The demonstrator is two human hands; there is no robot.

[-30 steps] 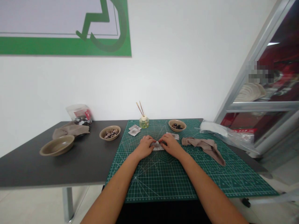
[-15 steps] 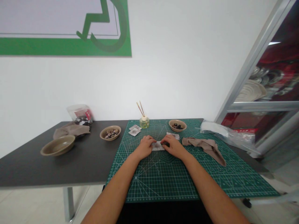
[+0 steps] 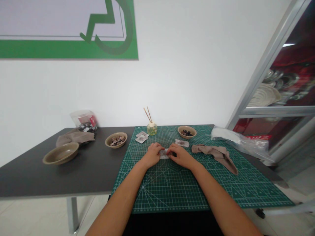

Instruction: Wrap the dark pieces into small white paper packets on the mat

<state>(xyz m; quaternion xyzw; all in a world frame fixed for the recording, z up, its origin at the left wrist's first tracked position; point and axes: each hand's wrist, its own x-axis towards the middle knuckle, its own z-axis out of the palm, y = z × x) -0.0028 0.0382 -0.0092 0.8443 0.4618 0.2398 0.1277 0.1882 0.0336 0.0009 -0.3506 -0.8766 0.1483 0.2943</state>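
Observation:
My left hand [image 3: 154,153] rests on the green mat with its fingers closed on the left end of a small pale printed card [image 3: 163,154]. My right hand [image 3: 180,155] is at the card's right end, fingers curled down in a pinch. Something small and brownish shows at its fingertips, too small to name. The fingers hide both ends of the card. Just beyond my right hand lies another printed card [image 3: 182,143]. Two more cards [image 3: 141,139] overlap farther back on the left.
Bowls with small pieces stand back right [image 3: 187,132] and left [image 3: 116,140]. Another bowl [image 3: 61,154] sits far left by a brown cloth and a clear container [image 3: 84,120]. A reed diffuser [image 3: 152,128] stands at the back. A brown cloth [image 3: 216,154] and a plastic bag [image 3: 240,141] lie right.
My right hand has shifted slightly left over the card, covering more of its right part. The card behind it now shows more fully. My left hand has stayed in place.

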